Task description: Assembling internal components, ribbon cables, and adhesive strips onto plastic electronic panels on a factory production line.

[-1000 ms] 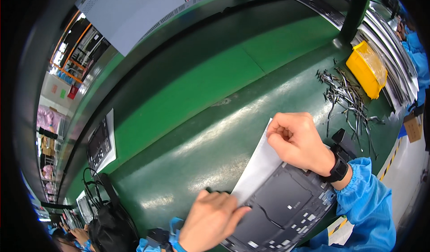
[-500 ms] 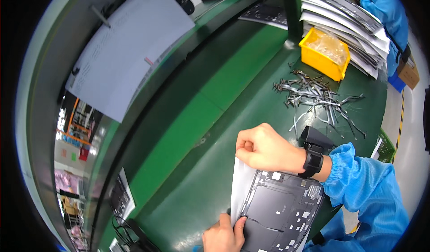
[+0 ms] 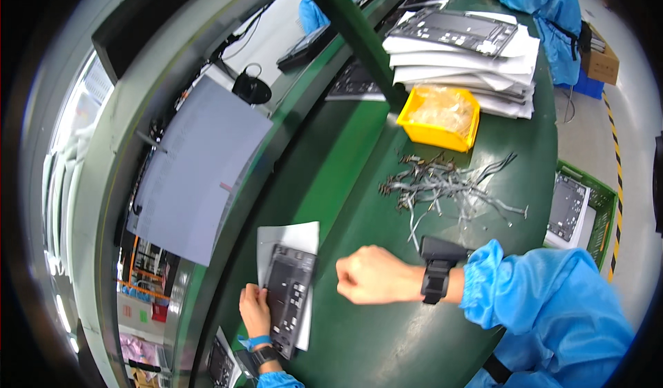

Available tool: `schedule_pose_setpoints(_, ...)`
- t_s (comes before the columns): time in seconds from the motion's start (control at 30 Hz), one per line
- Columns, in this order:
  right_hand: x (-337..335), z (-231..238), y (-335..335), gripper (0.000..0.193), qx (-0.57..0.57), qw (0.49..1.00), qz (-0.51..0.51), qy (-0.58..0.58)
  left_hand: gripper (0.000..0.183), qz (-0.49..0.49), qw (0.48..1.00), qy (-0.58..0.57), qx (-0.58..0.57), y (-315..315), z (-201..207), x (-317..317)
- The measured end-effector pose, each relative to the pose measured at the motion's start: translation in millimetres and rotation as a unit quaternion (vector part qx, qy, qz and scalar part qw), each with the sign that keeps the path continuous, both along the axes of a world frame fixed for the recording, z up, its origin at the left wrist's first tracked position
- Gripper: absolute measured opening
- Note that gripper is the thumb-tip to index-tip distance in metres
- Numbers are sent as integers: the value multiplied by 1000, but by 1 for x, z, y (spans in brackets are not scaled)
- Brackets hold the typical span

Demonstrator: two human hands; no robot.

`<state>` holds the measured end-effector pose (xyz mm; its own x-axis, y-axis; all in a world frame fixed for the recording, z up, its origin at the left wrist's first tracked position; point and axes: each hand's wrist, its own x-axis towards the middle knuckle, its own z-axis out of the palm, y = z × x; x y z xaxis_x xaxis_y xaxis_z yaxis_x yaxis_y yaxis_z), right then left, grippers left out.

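A dark laptop casing panel (image 3: 293, 293) with small white patches lies on a pale sheet (image 3: 314, 235), left of the middle of the bench. My left hand (image 3: 254, 311) grips the panel's left edge, thumb on top and the other fingers partly hidden. To its right, my right hand (image 3: 369, 275) is curled into a fist above the green bench. Whatever the fist holds, if anything, is out of sight. Beyond that hand is a loose heap of thin grey and black cables (image 3: 442, 184).
A yellow bin (image 3: 442, 137) with clear plastic stands before a stack of panels and white sheets (image 3: 463, 67). A green post (image 3: 352, 39) rises beside it. A green crate (image 3: 606, 212) holds panels at the right. Another person (image 3: 545, 15) in blue is at the far right.
My left hand has carried the panel and sheet leftward, away from my right hand. My right fist stays closed, now apart from the sheet. The view has shifted.
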<state>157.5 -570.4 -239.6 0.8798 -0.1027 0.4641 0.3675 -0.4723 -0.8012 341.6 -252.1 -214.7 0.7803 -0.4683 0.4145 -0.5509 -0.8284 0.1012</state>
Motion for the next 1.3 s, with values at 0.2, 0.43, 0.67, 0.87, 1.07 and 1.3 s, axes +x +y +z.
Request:
schedule_pose_setpoints(0.2, -11, -8, 15, 22, -23, 999, 36, 4, 15, -41, 995, -78, -42, 7, -23, 96)
schedule_pose_setpoints(0.43, -7, 21, -25, 16, -178, 976, -87, -86, 16, -46, 992, -74, -88, -8, -30, 144)
schedule_pose_setpoints(0.67, -15, 60, -142, 24, -154, 979, -113, 66, 19, 13, 993, -75, -93, -21, -16, 128)
schedule_pose_setpoints(0.87, -35, 52, -181, 18, -182, 951, -4, 251, 11, -3, 973, -208, -98, -55, -11, 100)
schedule_pose_setpoints(1.07, -26, 47, -175, 11, -176, 946, 22, 272, 15, -209, 938, -256, -107, -142, 8, 26)
schedule_pose_setpoints(1.3, -39, 64, -195, 5, 22, 977, -63, 202, 24, -374, 898, -195, -124, -200, -3, -47)
